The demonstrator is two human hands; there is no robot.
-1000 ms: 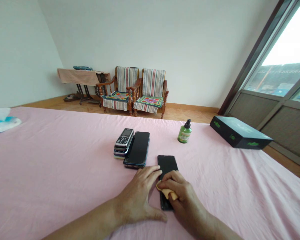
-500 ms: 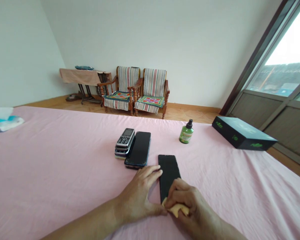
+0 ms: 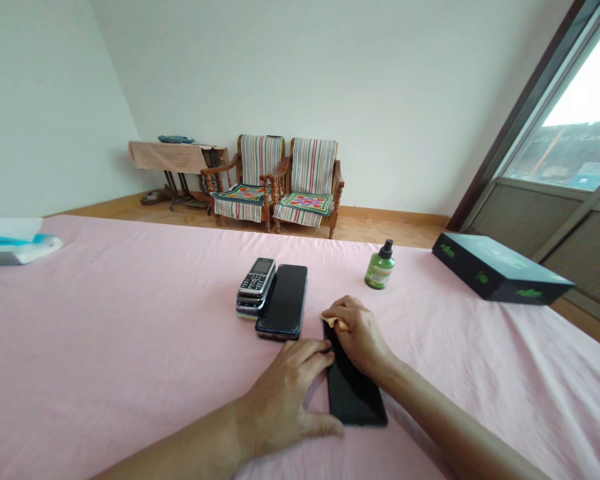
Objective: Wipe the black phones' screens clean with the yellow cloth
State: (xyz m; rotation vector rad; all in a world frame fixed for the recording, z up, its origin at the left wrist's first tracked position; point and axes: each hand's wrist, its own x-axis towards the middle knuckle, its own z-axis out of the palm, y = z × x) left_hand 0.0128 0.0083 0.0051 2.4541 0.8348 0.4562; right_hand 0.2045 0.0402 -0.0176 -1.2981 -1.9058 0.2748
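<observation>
A black smartphone [image 3: 356, 397] lies flat on the pink cloth in front of me, screen up. My right hand [image 3: 363, 337] pinches a yellow cloth [image 3: 336, 323] at the phone's far end, covering part of the screen. At the phone's left edge rests my left hand [image 3: 290, 393], fingertips and thumb touching it, fingers apart. Just beyond the left hand is another dark smartphone [image 3: 283, 300], apparently stacked on something. Close against its left side stands a pile of keypad phones [image 3: 257, 277], a silver one on top.
A green spray bottle [image 3: 380, 267] with a black top stands beyond my right hand. At the far right is a black box [image 3: 500, 270]. A white and blue packet [image 3: 15, 243] sits at the left edge. Two wooden chairs [image 3: 310, 173] stand beyond the pink cloth [image 3: 130, 333].
My right hand has slid the yellow cloth from the phone's near end to its far end. The left hand stays at the phone's left edge. The view has shifted slightly.
</observation>
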